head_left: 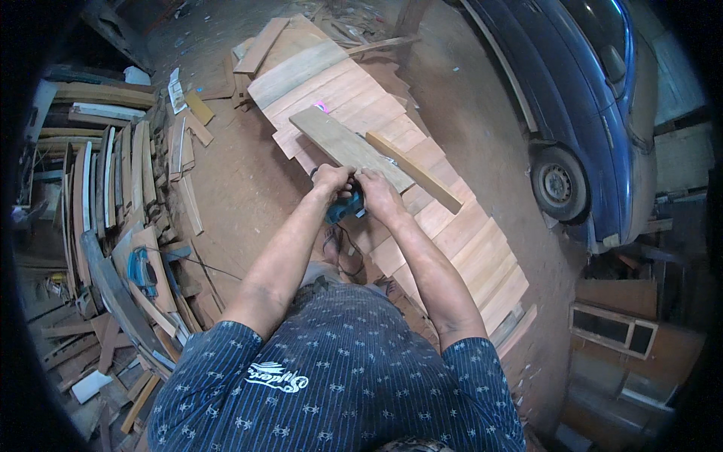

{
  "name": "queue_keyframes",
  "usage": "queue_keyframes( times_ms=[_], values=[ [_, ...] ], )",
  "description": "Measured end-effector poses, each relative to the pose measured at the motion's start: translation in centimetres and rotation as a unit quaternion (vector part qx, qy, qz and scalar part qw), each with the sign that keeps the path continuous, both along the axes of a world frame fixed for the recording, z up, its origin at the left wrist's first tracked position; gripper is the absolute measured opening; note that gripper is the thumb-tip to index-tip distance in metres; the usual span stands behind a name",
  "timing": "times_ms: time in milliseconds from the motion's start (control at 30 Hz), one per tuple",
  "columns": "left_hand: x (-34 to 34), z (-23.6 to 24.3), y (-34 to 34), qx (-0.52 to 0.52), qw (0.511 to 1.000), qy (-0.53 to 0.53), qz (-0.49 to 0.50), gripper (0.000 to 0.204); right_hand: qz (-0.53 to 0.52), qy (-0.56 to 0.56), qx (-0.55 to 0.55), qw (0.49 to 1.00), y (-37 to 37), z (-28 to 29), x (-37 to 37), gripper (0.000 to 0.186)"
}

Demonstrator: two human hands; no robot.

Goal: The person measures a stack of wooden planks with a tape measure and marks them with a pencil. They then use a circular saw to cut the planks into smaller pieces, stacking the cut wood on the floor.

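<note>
A teal power tool [343,209] is held at the near edge of a grey-brown board [354,147]. My left hand [331,181] is closed at its upper left side, fingers curled. My right hand [380,194] closes in from the right, its fingertips meeting those of the left above the tool. Much of the tool is hidden by the hands, so its exact kind does not show. Alongside the board lies a narrower yellowish wood strip [414,173]. Both rest on a long row of pale planks [452,233].
Stacked wood strips [113,173] fill the left side, with another teal tool [141,271] among them. A pink ring-shaped item [321,106] lies on the planks. A blue car [580,98] stands at the right. A wooden frame [614,329] is at the lower right.
</note>
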State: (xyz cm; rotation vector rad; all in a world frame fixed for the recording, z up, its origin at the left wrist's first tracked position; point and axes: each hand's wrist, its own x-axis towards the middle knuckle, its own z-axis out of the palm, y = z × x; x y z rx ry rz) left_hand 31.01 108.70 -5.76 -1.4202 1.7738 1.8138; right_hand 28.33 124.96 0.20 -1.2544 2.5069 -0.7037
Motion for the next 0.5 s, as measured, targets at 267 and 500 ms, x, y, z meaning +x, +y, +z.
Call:
queue_keyframes(
  times_ms=[267, 500],
  values=[
    [1.3, 0.0, -4.9, -0.133, 0.989, -0.029, -0.065, 0.056, -0.012, 0.021, -0.005, 1.0, -0.8, -2.5, -0.3, 0.036],
    [7.8, -1.8, -2.5, -0.172, 0.912, 0.081, -0.363, 0.085, -0.023, 0.027, 0.004, 0.999, -1.4, -2.6, -0.6, 0.035]
  ],
)
